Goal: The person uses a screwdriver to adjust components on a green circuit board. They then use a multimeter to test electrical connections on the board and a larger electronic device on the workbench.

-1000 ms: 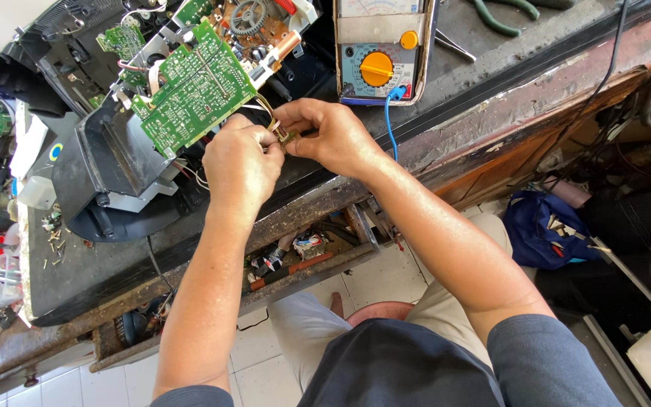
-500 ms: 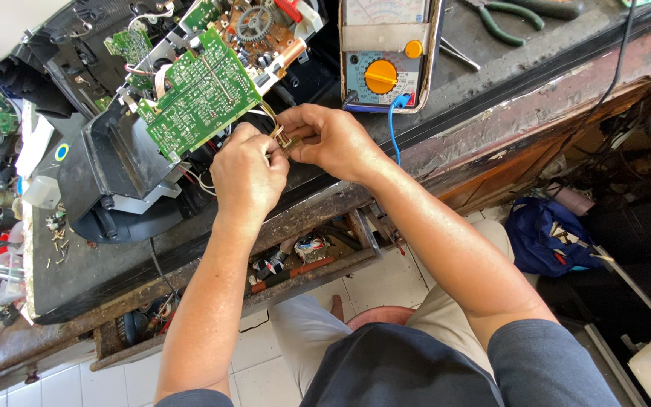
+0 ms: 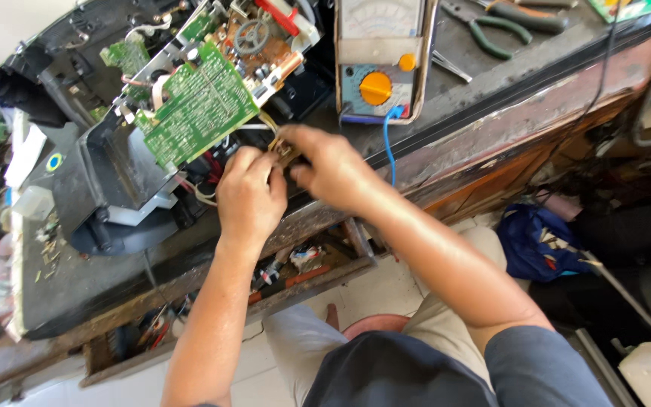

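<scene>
Head view: both hands meet over a small brassy part wired to the flat green circuit board. Left hand and right hand pinch it between fingertips, right beside the boxy meter.

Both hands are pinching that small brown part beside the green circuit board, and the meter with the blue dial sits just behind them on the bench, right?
Not quite: the meter's dial is orange, not blue; only the lead plugged in below it is blue. The head view shows this. The rest holds: the left hand and right hand pinch the small brown part beside the green circuit board.
</scene>
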